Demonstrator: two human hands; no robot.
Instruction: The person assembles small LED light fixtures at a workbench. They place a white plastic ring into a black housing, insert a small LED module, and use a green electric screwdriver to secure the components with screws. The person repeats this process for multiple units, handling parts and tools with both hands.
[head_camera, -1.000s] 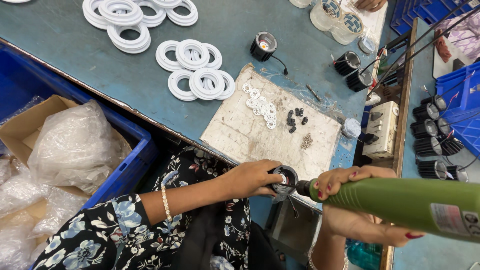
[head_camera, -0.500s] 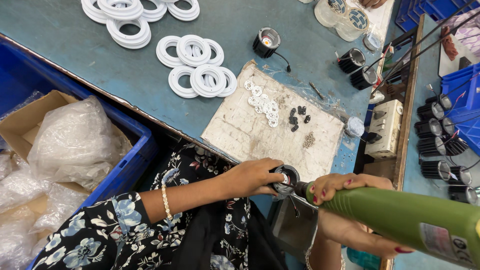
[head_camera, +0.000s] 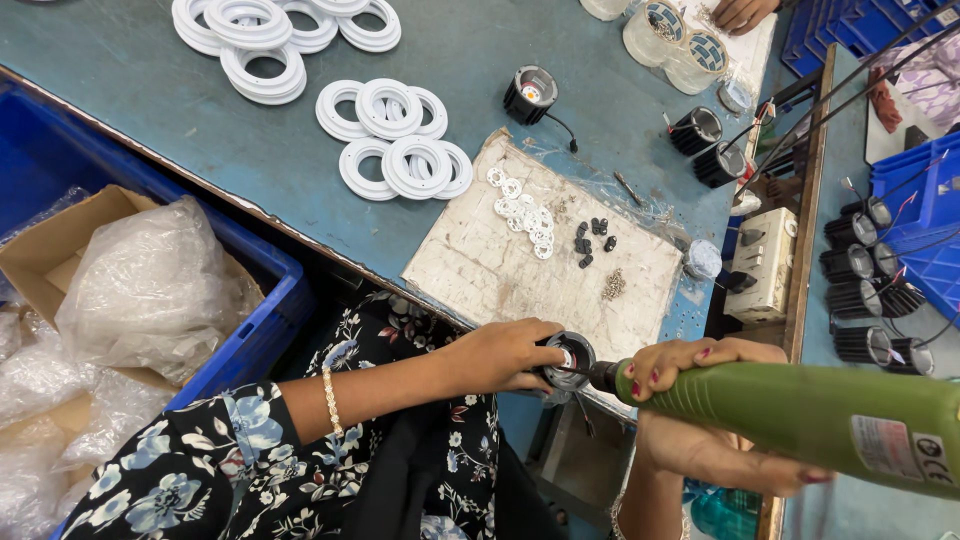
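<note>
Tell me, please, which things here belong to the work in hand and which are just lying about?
In use:
left hand gripping the black round housing
right hand holding the green electric screwdriver

Lying about:
white rings
small white washers
plastic bags
black housings

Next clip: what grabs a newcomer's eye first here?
The green electric screwdriver at lower right, gripped by the right hand, its tip in a small black round housing held by the left hand. Behind, white rings lie stacked on the blue-grey table.
</note>
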